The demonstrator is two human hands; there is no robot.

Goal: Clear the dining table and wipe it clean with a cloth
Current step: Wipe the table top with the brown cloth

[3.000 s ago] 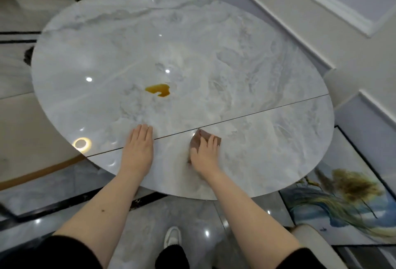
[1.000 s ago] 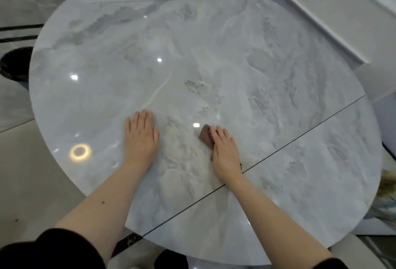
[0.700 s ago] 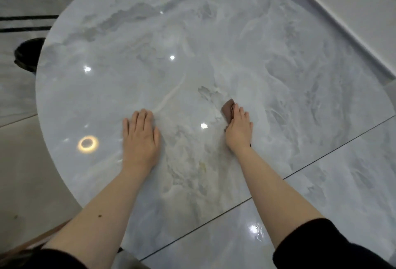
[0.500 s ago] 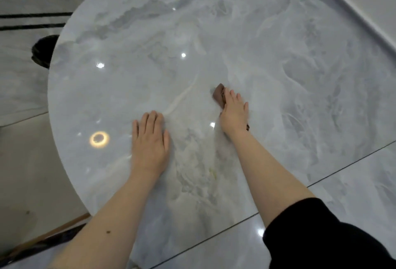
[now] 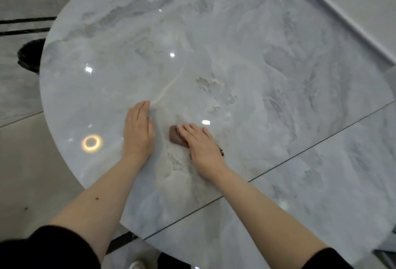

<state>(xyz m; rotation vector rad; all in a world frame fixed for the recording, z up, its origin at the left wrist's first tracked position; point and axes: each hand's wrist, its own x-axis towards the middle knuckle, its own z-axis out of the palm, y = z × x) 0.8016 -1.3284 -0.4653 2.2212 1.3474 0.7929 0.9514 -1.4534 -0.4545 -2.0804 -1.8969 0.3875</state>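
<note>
A round grey marble dining table [image 5: 246,54] fills the view, with nothing standing on it. My right hand [image 5: 202,145] lies flat with straight fingers on a small brown cloth [image 5: 174,138] and presses it onto the tabletop near the middle front. Most of the cloth is hidden under the hand; its left end and a corner on the right show. My left hand [image 5: 138,131] rests flat on the bare marble a little to the left of the cloth, fingers straight and together.
A thin seam [image 5: 300,155] runs diagonally across the tabletop to the right of my hands. A black round bin [image 5: 30,56] stands on the floor beyond the table's left edge. A pale wall [image 5: 353,11] runs along the far right. My shoe [image 5: 137,264] shows below the table.
My right hand has drawn the cloth back toward me and to the left, closer to my left hand. The amber stain seen 3 s ago is gone. My left hand stays flat.
</note>
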